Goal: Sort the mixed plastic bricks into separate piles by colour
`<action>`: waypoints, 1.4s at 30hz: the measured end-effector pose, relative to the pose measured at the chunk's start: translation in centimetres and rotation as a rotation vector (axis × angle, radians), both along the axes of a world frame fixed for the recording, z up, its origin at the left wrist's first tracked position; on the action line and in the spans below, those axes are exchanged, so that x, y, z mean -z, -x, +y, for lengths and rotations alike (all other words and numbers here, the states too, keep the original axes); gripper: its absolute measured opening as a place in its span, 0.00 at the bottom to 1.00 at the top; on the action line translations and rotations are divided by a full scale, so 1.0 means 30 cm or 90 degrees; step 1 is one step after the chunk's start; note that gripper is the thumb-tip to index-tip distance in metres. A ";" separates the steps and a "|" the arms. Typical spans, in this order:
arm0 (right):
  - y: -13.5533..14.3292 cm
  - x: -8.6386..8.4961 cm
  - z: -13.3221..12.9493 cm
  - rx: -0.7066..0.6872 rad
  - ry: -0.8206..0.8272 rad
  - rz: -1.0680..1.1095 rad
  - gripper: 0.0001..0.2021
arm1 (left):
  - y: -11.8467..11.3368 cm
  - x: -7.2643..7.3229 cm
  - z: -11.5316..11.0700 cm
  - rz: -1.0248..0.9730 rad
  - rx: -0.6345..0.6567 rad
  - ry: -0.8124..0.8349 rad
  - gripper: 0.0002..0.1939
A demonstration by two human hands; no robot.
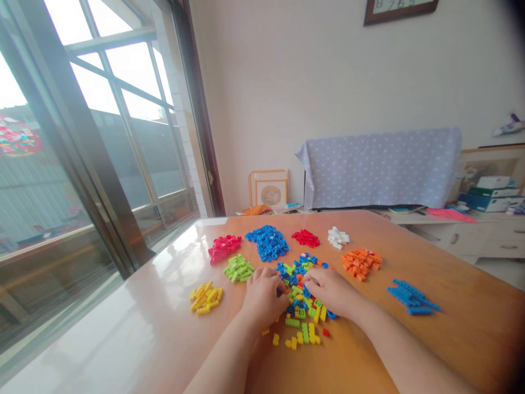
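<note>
Our L hand [264, 294] & R hand [328, 285] are at small mixed-colour plastic bricks [302, 313], off tabletop's [143, 334] far edge. We can't tell either grip. Prob. light, stiff; pinch sides.

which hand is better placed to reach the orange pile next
Probably the right hand: it is at the right side of the mixed pile, nearer the orange pile, while the left hand is at the opposite side, close to the green pile.

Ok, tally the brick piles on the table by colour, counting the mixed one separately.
Pink pile: 1
Lime-green pile: 1
Yellow pile: 1
Red pile: 1
White pile: 1
Orange pile: 1
Blue: 2 (ring-like pieces, long pieces)
Mixed pile: 1
Total: 9
</note>
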State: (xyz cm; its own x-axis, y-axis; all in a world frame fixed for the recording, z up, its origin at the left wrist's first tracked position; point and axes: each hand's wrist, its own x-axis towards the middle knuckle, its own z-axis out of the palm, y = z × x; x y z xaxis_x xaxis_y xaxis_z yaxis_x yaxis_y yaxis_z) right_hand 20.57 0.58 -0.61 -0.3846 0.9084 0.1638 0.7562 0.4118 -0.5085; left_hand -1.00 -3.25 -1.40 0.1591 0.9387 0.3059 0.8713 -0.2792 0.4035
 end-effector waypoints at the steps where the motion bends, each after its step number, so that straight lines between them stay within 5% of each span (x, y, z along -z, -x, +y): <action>1: 0.001 0.000 0.000 -0.002 0.000 0.001 0.13 | -0.001 0.002 0.002 -0.001 -0.005 0.003 0.07; 22: 0.020 0.002 -0.011 -0.013 -0.010 0.004 0.11 | 0.013 0.034 0.034 -0.002 0.026 -0.028 0.07; 34: 0.058 -0.013 -0.044 -0.059 -0.064 0.083 0.08 | -0.025 -0.020 0.010 -0.094 0.122 -0.070 0.08; 42: 0.006 -0.005 0.000 -0.014 -0.063 0.113 0.07 | -0.040 -0.028 0.011 -0.145 0.084 -0.036 0.12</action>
